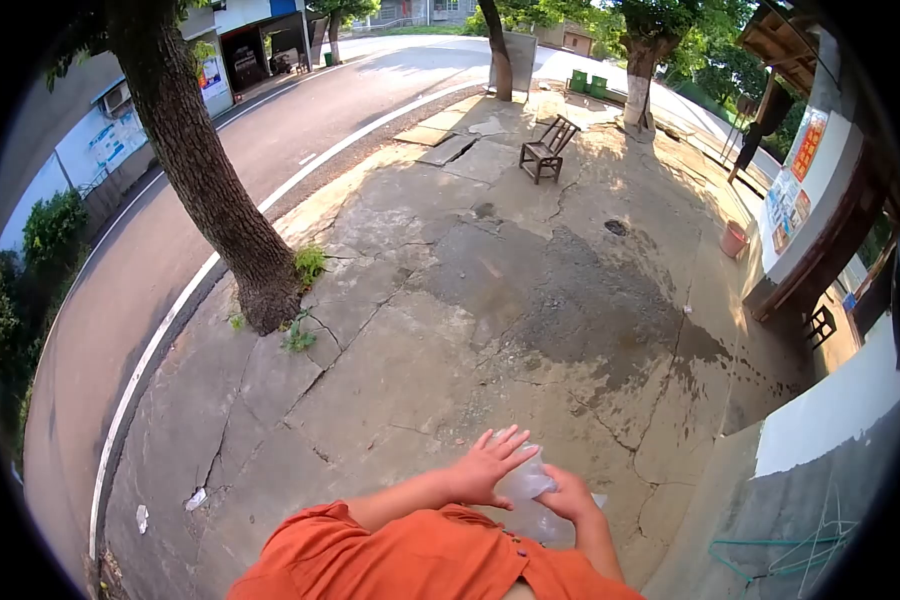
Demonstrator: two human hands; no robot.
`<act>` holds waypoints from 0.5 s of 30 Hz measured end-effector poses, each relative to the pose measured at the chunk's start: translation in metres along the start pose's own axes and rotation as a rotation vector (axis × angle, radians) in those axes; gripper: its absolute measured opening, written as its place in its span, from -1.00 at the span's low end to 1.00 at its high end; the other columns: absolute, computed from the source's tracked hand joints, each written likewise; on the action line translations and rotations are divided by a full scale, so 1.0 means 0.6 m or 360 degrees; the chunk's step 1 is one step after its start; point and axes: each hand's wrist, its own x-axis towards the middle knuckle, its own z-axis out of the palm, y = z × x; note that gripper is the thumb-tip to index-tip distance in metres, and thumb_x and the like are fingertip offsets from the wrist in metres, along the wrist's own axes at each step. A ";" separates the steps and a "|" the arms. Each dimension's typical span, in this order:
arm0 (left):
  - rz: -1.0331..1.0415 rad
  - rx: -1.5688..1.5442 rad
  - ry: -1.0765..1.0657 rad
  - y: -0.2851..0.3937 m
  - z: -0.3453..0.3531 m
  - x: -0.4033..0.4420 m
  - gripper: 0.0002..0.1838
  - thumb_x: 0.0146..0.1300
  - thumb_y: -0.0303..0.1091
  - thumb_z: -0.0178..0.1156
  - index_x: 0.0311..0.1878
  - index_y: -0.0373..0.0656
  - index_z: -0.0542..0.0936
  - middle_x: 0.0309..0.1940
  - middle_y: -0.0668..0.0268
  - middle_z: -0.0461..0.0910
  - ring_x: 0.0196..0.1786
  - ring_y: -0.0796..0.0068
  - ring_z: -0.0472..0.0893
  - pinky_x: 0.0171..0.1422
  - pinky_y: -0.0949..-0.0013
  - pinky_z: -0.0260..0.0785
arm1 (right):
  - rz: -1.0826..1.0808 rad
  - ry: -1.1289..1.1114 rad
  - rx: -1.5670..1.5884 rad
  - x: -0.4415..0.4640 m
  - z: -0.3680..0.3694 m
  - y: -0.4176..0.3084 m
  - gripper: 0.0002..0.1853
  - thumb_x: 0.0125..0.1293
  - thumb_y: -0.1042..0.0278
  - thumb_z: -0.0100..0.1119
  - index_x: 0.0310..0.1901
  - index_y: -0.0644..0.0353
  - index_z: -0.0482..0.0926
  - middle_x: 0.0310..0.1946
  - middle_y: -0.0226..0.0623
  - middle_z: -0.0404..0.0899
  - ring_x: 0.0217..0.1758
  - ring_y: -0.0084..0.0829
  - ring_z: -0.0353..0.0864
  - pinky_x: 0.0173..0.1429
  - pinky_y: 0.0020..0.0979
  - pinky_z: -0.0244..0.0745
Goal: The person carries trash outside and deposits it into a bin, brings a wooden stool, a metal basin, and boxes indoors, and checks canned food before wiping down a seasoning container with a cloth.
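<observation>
In front of my orange shirt, a translucent plastic bag (523, 484) hangs close to my body; its lower part spreads down towards the shirt, and I cannot make out what is inside, if anything. My right hand (568, 494) is closed on the bag's right side. On the other side my left hand (490, 468) has its fingers stretched and spread, with the palm at the bag's upper left edge. Whether the left palm presses on the plastic is unclear.
Cracked concrete surrounds me. A tree trunk (205, 190) rises at the left beside the curving road (300, 160). Ahead stands a small wooden chair (547, 150). A red bucket (734, 240) sits by the right wall, and green bins (588, 84) stand farther back. Litter (196, 498) lies lower left.
</observation>
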 end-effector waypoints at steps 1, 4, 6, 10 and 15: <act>0.0042 0.0057 -0.0153 -0.017 -0.014 0.040 0.12 -0.10 -0.03 0.51 0.52 -0.02 0.10 0.51 -0.04 -0.01 0.52 -0.08 0.08 0.54 0.05 0.01 | -0.0092 -0.0148 0.0328 0.037 -0.026 -0.018 -0.46 0.11 0.17 0.39 0.14 0.14 0.56 -0.09 -0.22 0.68 -0.05 -0.36 0.66 0.06 -0.41 0.50; 0.0022 -0.0548 -0.0150 -0.088 -0.022 0.139 0.06 -0.08 -0.04 0.50 0.50 -0.01 0.17 0.43 -0.03 0.21 0.44 -0.03 0.26 0.47 0.13 0.15 | -0.0059 -0.0326 -0.0027 0.121 -0.117 -0.076 -0.53 0.11 0.27 0.40 0.09 0.17 0.59 -0.08 -0.26 0.67 -0.05 -0.45 0.63 0.07 -0.45 0.48; -0.0184 -0.0698 -0.0434 -0.126 -0.049 0.213 0.02 -0.07 -0.06 0.50 0.47 -0.02 0.22 0.34 0.00 0.34 0.36 0.01 0.37 0.42 0.15 0.22 | -0.0161 -0.0263 -0.0035 0.170 -0.159 -0.065 -0.52 0.13 0.31 0.39 0.12 0.17 0.57 -0.04 -0.26 0.66 0.00 -0.45 0.61 0.11 -0.43 0.46; -0.0450 -0.0797 -0.0304 -0.271 -0.020 0.343 -0.22 -0.02 -0.13 0.48 0.32 -0.05 0.45 0.03 0.13 0.65 0.08 0.19 0.64 0.20 0.23 0.44 | -0.0341 -0.0033 0.0544 0.288 -0.272 -0.070 -0.40 0.14 0.29 0.35 0.25 0.11 0.46 0.07 -0.21 0.61 0.14 -0.31 0.59 0.25 -0.31 0.43; -0.1506 -0.0932 0.0404 -0.529 0.003 0.385 -0.45 0.02 -0.21 0.46 0.12 -0.10 0.60 -0.10 0.20 0.71 -0.07 0.31 0.69 0.06 0.32 0.50 | -0.0165 0.0476 0.0121 0.459 -0.479 -0.030 -0.48 0.22 0.34 0.28 0.23 0.13 0.46 0.08 -0.19 0.60 0.08 -0.31 0.61 0.21 -0.30 0.47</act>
